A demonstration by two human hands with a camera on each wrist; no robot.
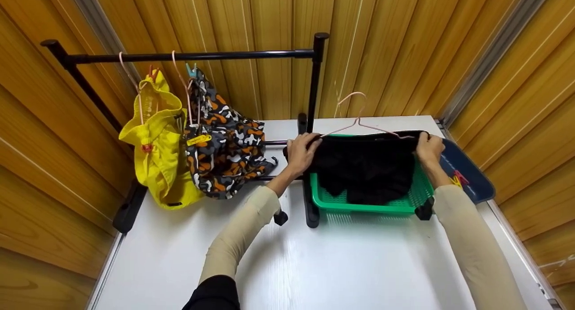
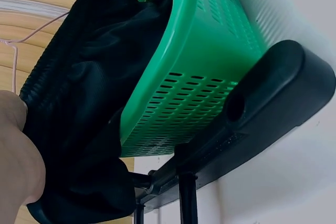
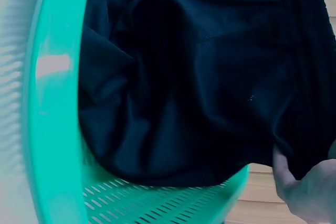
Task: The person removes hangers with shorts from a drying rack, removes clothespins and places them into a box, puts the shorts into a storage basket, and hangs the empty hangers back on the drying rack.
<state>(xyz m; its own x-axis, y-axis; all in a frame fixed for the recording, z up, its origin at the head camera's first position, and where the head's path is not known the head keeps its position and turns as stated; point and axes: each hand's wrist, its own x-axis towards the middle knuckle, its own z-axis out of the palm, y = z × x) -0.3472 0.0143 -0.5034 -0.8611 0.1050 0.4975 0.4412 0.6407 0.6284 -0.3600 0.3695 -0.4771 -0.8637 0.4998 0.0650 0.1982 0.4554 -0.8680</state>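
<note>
Black shorts (image 1: 364, 166) with a gathered waistband are stretched over a green basket (image 1: 359, 207), their lower part hanging into it. At the waistband's left end my left hand (image 1: 302, 155) grips the cloth; at the right end my right hand (image 1: 430, 148) does the same. A pink wire hanger (image 1: 358, 119) stands up from the waistband, its hook free and its lower bar hidden by the cloth. In the right wrist view, my right hand's fingers (image 3: 283, 174) pinch the dark fabric. Part of my left hand (image 2: 18, 156) shows beside the waistband in the left wrist view.
A black clothes rack (image 1: 193, 56) stands at left, carrying a yellow garment (image 1: 157, 152) and a camouflage-patterned garment (image 1: 229, 143) on pink hangers with clothespins. Right of the basket is a dark blue tray (image 1: 476, 184) with clothespins (image 1: 459, 179). All stand on a white table (image 1: 287, 256).
</note>
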